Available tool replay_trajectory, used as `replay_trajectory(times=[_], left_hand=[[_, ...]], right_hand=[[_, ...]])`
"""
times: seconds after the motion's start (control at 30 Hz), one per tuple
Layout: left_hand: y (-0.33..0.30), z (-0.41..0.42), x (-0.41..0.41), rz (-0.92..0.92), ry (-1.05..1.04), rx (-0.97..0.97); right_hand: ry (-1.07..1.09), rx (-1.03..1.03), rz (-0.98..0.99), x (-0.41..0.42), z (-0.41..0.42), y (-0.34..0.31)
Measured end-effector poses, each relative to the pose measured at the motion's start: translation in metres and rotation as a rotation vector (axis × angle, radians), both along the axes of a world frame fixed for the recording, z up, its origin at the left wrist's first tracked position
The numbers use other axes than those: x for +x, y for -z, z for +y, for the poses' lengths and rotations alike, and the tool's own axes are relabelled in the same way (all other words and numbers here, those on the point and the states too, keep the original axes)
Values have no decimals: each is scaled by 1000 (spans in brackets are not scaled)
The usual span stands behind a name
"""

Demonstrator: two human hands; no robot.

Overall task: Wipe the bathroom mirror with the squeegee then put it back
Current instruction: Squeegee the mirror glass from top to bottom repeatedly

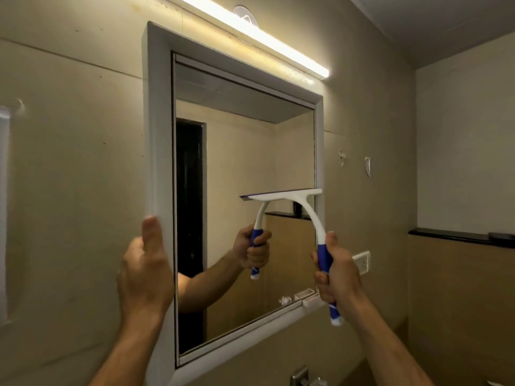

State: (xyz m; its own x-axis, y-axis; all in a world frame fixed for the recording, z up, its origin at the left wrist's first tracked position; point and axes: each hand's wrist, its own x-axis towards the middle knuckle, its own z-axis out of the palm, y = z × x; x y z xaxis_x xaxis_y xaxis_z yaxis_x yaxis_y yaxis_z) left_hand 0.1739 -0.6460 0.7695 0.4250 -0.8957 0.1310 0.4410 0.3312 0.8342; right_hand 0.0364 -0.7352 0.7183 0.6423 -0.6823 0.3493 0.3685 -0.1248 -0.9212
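**Squeegee on the glass, low at the mirror's right edge**

I see my right hand [338,277] wrapped tight round the blue grip of the squeegee [312,218], fingers and thumb curled about it, with the blue-and-white butt of the handle sticking out below the fist. The white neck curves up and to the left from the grip to the blade, which lies level against the mirror [242,168] in its lower right part. The blade's right end reaches the frame's [157,121] right side; its left end sits about mid-glass. The glass gives back a second squeegee and a fist just left of the real one.

My left hand [146,271] is open, fingers straight and close together, laid flat against the frame's left side near its lower half. It holds nothing. It looks slightly blurred, so I cannot tell how firmly it presses.

Above the frame's top edge a long lamp [250,32] glows, with a round suction hook [243,13] behind it. Right of the mirror the wall carries two small torn marks, a white switch [362,261] just behind my right hand, and a dark ledge [451,236] further right. On the frame's bottom right corner sits a small white tray [312,300]. At the lower edge of the view the top of a metal tap [299,376] shows.
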Motion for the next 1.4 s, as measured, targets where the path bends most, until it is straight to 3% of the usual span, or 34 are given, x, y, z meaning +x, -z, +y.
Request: replay_trajectory(times=[0.2, 0.27, 0.37, 0.4, 0.43, 0.47, 0.5, 0.57, 0.63, 0.7, 0.73, 0.77, 0.8, 0.9, 0.93, 0.97, 1.0, 1.03, 1.1, 1.23, 1.4], left_hand=[[35, 10, -8, 41, 76, 44], [58, 16, -6, -84, 12, 42], [81, 81, 6, -401, -264, 186], [90, 103, 10, -516, -538, 300], [91, 125, 17, -651, -1014, 336], [87, 144, 12, -718, -1342, 289], [87, 159, 7, -691, -1467, 195], [77, 138, -3, -739, -1436, 136], [49, 93, -16, -721, -1058, 166], [30, 43, -23, -639, -824, 230], [28, 20, -22, -510, -623, 209], [29, 3, -20, -532, -531, 59], [30, -1, -18, -583, -475, 31], [61, 46, 4, -842, -671, 269], [70, 68, 16, -792, -797, 424], [81, 94, 28, -709, -1069, 466], [88, 120, 28, -745, -1407, 380], [90, 140, 20, -794, -1581, 260], [90, 147, 9, -846, -1619, 155], [95, 139, 12, -835, -1624, 192], [98, 139, 12, -879, -1619, 133]], right_hand=[[-89, 75, 25, 1, 9, 53], [-77, 100, 45, -3, 12, 80], [-38, 98, 68, -9, 13, 102], [-29, 89, 58, -9, 12, 100], [-31, 84, 33, -10, 11, 94], [-36, 76, -1, -9, 8, 82], [-36, 61, -36, -7, 5, 67], [-9, 3, -102, -2, -2, 31], [25, -50, -141, 3, -8, 2], [27, -44, -139, 8, -13, -7], [15, -28, -127, 10, -15, -4], [-4, -9, -117, 10, -15, 4], [-29, 13, -110, 11, -15, 15], [-101, 81, -100, 9, -12, 52], [-110, 91, -90, 7, -10, 62], [-110, 90, -83, 5, -9, 70], [-105, 83, -78, 3, -10, 75], [-100, 71, -76, 1, -11, 77], [-108, 33, -106, -3, -14, 71], [-159, -55, -166, 0, -18, 52], [-238, 2, -135, 9, -18, 82]])
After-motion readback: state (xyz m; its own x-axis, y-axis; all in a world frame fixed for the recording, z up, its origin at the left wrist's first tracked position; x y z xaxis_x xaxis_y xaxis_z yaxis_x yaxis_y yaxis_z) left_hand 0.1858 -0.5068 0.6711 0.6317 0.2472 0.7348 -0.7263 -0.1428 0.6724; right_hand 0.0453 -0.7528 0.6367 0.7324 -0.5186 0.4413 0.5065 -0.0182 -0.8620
